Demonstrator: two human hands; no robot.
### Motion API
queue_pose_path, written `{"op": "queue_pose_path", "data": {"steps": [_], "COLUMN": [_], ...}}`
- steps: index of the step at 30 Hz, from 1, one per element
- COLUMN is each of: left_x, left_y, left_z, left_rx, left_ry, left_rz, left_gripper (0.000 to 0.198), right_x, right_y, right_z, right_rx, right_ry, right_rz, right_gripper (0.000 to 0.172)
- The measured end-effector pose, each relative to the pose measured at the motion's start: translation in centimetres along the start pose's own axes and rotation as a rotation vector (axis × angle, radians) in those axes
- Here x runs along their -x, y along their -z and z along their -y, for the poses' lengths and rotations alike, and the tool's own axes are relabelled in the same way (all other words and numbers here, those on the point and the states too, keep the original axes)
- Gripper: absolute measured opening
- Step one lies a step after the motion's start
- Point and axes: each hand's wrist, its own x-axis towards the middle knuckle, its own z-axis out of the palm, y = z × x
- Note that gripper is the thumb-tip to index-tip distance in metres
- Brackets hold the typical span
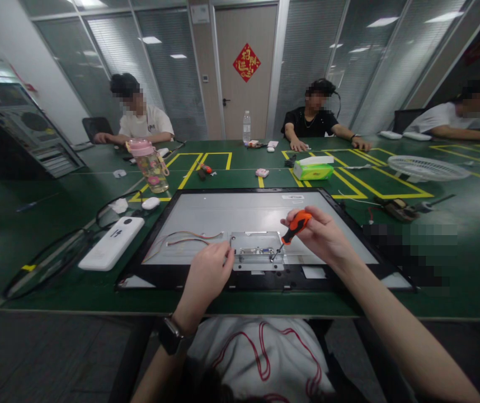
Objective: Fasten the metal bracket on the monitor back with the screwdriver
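My right hand (321, 235) is closed around the orange and black handle of a screwdriver (296, 226). The screwdriver tilts down to the left, and its tip meets the lower right part of a silver metal bracket (259, 266) with connector ports along it. At the bracket's left edge, my left hand (210, 268) has its fingers pinched together; the fingertips are partly hidden. Under both hands, a display panel (189, 215) with a black frame and grey back lies flat. Thin wires (193, 235) run across the panel left of the bracket.
Left of the panel are a white power bank (112, 243), black cable (51, 263) and a pink-lidded bottle (150, 170). Beyond it are pliers (205, 169) and a green tissue pack (313, 169). A fan grille (427, 168) lies right. Several people sit across the green table (231, 299).
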Motion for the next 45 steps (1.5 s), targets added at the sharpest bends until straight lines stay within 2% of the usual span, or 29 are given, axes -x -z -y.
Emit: {"op": "queue_pose_path", "data": {"steps": [15,20,24,36,41,45], "left_x": [-0.05,-0.12,-0.1,-0.13,-0.01,0.0], "left_y": [0.1,0.05,0.09,0.08,0.02,0.11], "left_z": [-0.01,0.01,-0.08,-0.01,-0.01,-0.03], "left_rx": [-0.009,-0.01,-0.004,-0.008,0.001,0.006], "left_ry": [-0.002,-0.009,-0.002,-0.004,-0.01,-0.006], "left_rz": [0.006,-0.004,0.005,-0.005,-0.012,-0.013], "left_gripper": [0.02,0.02,0.019,0.02,0.019,0.021], "right_x": [-0.06,-0.2,-0.17,-0.11,-0.16,-0.12], "right_y": [-0.25,-0.47,-0.61,-0.43,-0.43,-0.36], "right_z": [0.19,0.15,0.09,0.13,0.11,0.12], "right_rx": [0.004,0.035,0.021,0.011,0.025,0.047], "right_ry": [-0.076,-0.049,-0.066,-0.058,-0.047,-0.021], "right_rz": [-0.155,-0.131,-0.11,-0.099,-0.117,-0.119], "right_gripper": [0.027,0.026,0.032,0.029,0.033,0.022]}}
